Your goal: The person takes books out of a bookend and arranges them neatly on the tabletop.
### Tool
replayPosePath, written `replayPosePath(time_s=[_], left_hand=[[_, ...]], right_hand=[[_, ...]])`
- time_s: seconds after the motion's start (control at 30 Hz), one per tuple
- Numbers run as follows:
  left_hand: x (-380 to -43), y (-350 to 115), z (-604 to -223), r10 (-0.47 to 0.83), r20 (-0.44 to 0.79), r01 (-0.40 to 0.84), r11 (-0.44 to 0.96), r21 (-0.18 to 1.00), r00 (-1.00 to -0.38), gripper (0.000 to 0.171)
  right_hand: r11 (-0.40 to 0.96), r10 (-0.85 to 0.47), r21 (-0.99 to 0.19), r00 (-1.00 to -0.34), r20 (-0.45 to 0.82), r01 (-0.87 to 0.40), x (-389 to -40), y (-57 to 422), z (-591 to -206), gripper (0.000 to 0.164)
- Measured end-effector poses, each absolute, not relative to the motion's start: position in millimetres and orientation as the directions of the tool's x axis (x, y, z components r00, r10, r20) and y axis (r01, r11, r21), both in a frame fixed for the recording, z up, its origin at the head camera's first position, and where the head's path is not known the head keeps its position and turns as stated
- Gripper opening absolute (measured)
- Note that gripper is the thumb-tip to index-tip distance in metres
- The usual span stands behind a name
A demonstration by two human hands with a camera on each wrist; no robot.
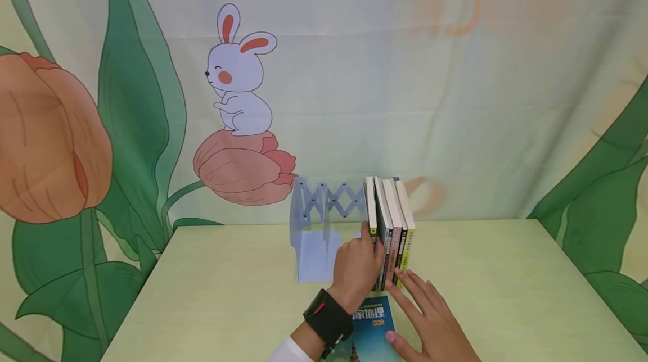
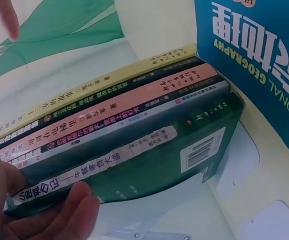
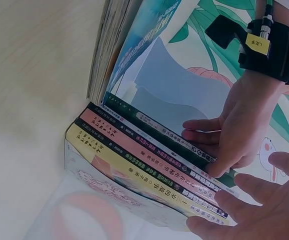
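Observation:
My left hand (image 1: pixel 356 263) pinches a green-covered book (image 2: pixel 149 185) near the top of its spine, thumb on one side and fingers against the cover. This book is the leftmost of a standing row, beside a grey-blue book (image 2: pixel 149 125), a pink-spined book (image 2: pixel 149 97), thin black-spined books and a yellow-spined book (image 1: pixel 407 249) at the right end. Just in front of the row's right end, my right hand (image 1: pixel 430 317) has its fingers spread and extended, fingertips close to the spines. The right wrist view shows those fingers (image 3: pixel 244 190) near the yellow book's top.
A lavender expandable book rack (image 1: pixel 316 258) with a criss-cross back stands left of the books, its left sections bare. In front of the row is a blue geography magazine (image 1: pixel 377 334), partly behind my left wrist. A printed rabbit curtain (image 1: pixel 354 98) hangs behind the table (image 1: pixel 506 272).

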State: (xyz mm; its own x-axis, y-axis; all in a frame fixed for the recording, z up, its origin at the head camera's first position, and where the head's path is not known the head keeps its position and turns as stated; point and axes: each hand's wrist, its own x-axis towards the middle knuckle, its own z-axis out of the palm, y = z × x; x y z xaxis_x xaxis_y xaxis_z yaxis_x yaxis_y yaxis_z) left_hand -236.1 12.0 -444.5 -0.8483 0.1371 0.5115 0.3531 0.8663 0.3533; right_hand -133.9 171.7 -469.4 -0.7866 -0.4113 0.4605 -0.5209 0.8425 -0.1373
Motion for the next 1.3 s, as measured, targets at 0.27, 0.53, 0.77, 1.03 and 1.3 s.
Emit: replayPosePath(time_s=[0.27, 0.53, 0.77, 1.03, 1.3], left_hand=[[-236.8, 12.9, -448.1, 0.119, 0.496, 0.368, 0.819, 0.44, -0.86, 0.046], [-236.5, 12.0, -447.1, 0.113, 0.513, 0.387, 0.796, 0.465, -0.851, 0.045], [-234.8, 10.3, -439.7, 0.117, 0.526, 0.403, 0.786, 0.469, -0.842, 0.045], [-234.6, 8.5, -435.6, 0.123, 0.556, 0.421, 0.788, 0.448, -0.822, 0.043], [-233.7, 7.8, -435.1, 0.119, 0.557, 0.426, 0.778, 0.462, -0.822, 0.043]], right_hand=[[0.842, -0.406, -0.153, -0.794, 0.452, -0.517, -133.0, 171.7, -468.8, 0.069], [0.844, -0.4, -0.162, -0.801, 0.445, -0.511, -133.0, 171.1, -468.8, 0.069], [0.842, -0.407, -0.162, -0.803, 0.435, -0.514, -132.7, 170.9, -467.9, 0.07], [0.843, -0.402, -0.176, -0.812, 0.424, -0.509, -132.5, 170.0, -467.0, 0.07], [0.849, -0.395, -0.173, -0.819, 0.416, -0.498, -131.0, 168.6, -466.9, 0.07]])
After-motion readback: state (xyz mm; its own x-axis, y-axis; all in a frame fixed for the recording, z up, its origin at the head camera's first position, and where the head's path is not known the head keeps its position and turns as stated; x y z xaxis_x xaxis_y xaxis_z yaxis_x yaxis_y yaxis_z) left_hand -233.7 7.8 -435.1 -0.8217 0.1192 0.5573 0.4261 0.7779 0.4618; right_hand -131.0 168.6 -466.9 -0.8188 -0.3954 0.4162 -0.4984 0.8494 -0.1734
